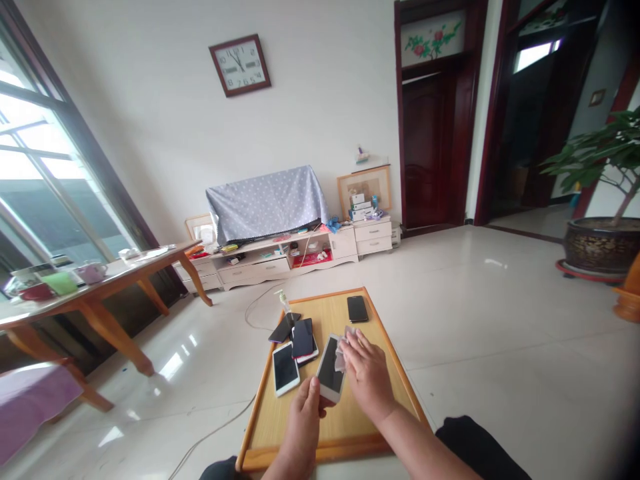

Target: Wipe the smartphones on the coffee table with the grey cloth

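Taking wood-rimmed surface (270, 420) as landmark. Both hands occupied above it: with left hand (303, 413), gripping lower end of white phone (327, 372); with right hand (369, 375), holding pale wipe (341, 360) against its screen. Best to brace edges, keep wipe flat, press lightly.

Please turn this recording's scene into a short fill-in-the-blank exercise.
The left hand grips a white phone while the ____ hand holds a cloth against its screen.
The lone phone near the low table's far right corner is ____ in colour.
The wall clock hangs to the ____ of the dark red door.

Missing words: right; black; left.
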Tool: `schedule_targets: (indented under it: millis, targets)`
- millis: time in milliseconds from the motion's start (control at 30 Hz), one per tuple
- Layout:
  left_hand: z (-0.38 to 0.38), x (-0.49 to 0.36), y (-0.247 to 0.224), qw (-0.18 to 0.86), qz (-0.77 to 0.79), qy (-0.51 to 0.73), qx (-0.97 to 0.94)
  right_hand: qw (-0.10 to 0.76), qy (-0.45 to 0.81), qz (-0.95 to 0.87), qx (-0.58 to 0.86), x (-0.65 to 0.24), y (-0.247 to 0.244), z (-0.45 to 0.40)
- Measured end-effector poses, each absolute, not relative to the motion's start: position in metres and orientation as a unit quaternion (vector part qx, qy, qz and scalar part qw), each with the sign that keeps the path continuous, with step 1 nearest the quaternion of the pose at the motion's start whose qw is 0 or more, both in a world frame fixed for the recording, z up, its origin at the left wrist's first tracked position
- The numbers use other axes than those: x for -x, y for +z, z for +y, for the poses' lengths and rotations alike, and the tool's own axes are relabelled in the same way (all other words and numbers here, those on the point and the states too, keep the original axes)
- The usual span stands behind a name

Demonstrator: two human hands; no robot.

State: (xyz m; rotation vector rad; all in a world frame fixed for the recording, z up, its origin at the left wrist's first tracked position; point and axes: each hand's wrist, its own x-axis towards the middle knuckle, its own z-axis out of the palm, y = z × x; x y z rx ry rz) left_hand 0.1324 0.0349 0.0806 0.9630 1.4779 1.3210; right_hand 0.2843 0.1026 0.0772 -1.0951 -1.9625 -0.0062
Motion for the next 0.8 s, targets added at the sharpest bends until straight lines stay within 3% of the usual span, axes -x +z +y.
schedule_targets:
  millis: [233,433,633,800]
  targets:
    - [0.035,-0.135,0.095,0.464,0.553,0.587,-0.367,0.375,0.017,-0.877,0.299,-0.274,0.075,0.073]
    - [0.030,-0.136,0.092,0.449,0.603,0.522,-0.404,0.422,0.004,-0.809,0.409,-0.285,0.075,0.099]
    - [0.029,-0.136,0.087,0.468,0.572,0.542,-0.400,0.368,0.009,-0.877,0.308,-0.274,0.072,0.079]
    - [0.030,-0.138,0.082,0.475,0.585,0.493,-0.434,0.416,0.009,-0.808,0.417,-0.285,0.069,0.105]
